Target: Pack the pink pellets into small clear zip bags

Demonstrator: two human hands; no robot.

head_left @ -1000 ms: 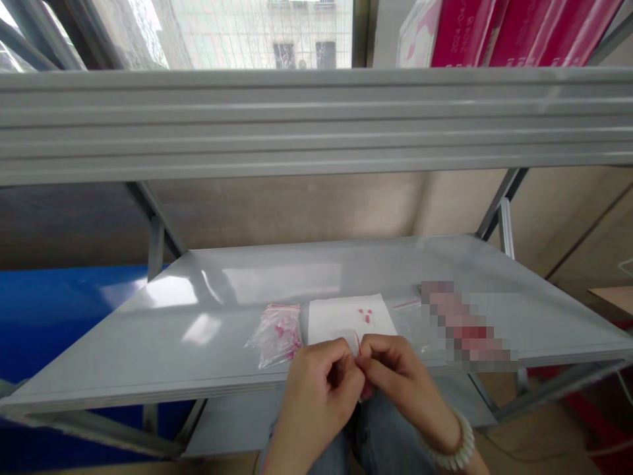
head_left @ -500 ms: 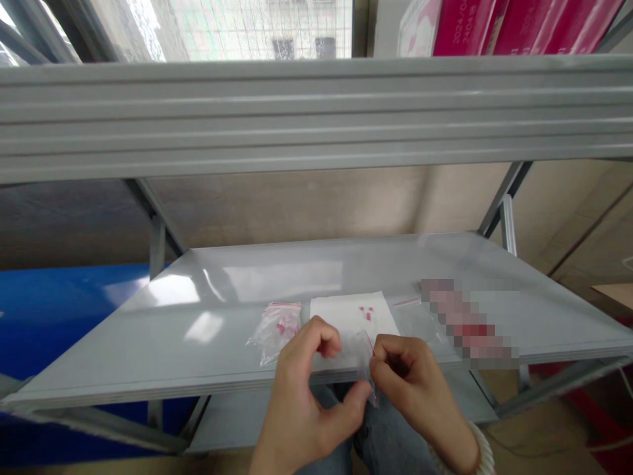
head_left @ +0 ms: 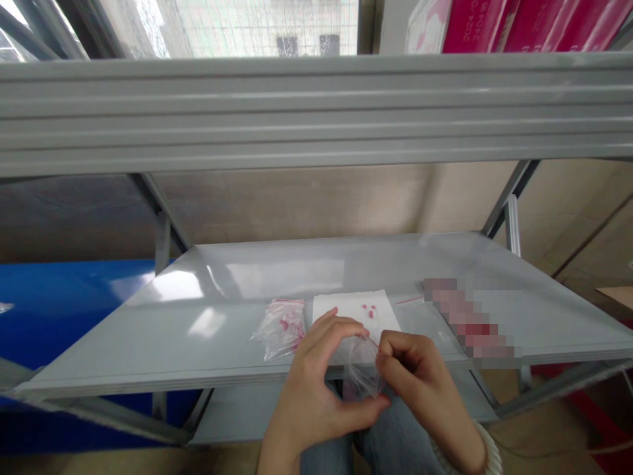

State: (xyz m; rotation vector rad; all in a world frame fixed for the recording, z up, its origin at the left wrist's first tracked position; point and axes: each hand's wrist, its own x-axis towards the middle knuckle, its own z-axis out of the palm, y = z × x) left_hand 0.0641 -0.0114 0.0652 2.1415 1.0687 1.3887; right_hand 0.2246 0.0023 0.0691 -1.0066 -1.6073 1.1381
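Observation:
A clear zip bag (head_left: 362,366) with a reddish line at its mouth is held between my two hands, just past the shelf's front edge. My left hand (head_left: 314,389) curves around it, fingertips at the upper edge and thumb at the lower end. The thumb and index finger of my right hand (head_left: 420,379) pinch its right edge beside the reddish line. Behind the hands lies a white sheet of paper (head_left: 329,302), partly covered by my left hand. Several small pink-red pieces (head_left: 370,314) rest on the sheet.
Another clear zip bag (head_left: 281,330) with pink-red pieces lies left of the paper. To the right, a flat clear bag (head_left: 418,318) lies beside a pixelated reddish strip (head_left: 469,323). A thick grey beam (head_left: 316,112) crosses above the grey shelf (head_left: 222,349).
My left hand has closed in on the bag, its fingertips now at the bag's upper edge. The bag looks more spread out. My right hand keeps its pinch.

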